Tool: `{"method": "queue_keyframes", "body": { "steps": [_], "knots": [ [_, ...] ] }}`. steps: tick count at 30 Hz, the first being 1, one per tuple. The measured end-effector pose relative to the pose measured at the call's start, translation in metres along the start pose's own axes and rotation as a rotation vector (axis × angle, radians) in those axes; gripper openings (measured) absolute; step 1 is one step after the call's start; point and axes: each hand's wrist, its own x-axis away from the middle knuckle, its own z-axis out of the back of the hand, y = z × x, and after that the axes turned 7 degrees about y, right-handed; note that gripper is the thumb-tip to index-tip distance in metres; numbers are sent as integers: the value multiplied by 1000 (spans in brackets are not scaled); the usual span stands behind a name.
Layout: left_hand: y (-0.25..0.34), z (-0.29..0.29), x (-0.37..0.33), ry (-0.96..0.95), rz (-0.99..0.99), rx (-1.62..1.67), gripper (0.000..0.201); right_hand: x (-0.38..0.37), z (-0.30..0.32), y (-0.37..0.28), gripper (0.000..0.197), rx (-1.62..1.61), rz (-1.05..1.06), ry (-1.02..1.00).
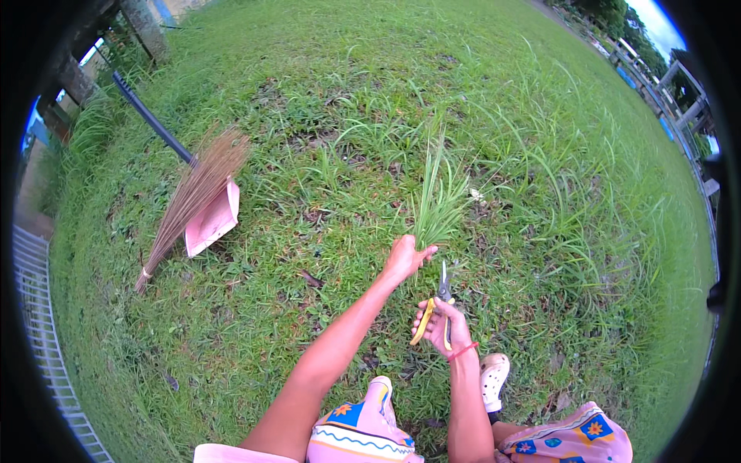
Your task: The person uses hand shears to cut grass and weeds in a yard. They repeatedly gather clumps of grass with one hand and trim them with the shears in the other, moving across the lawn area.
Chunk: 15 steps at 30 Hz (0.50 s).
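My left hand (404, 258) is closed round the lower end of a bunch of long green grass (438, 202), whose blades fan out upward and away from me. Just below and to the right, my right hand (448, 326) holds a pair of pruning shears (443, 296) with yellow handles. The blades point away from me, close under the grass bunch. A red band circles my right wrist. Whether the grass in my left hand is still rooted, I cannot tell.
At the left a stick broom (193, 197) lies across a pink dustpan (214, 220) with a long dark handle (153, 117). A white grating (54, 332) edges the lawn at far left. Taller grass (571, 177) grows to the right. My white clog (494, 380) is beside my right forearm.
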Motion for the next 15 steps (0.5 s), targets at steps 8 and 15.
{"method": "queue_keyframes", "body": {
  "steps": [8,15],
  "knots": [
    [-12,183,78,395,-227,-208,24,-61,-171,-20,39,-100,22,-67],
    [-50,257,200,500,-9,-457,29,-85,-248,27,28,73,-100,-164]
  ]
}}
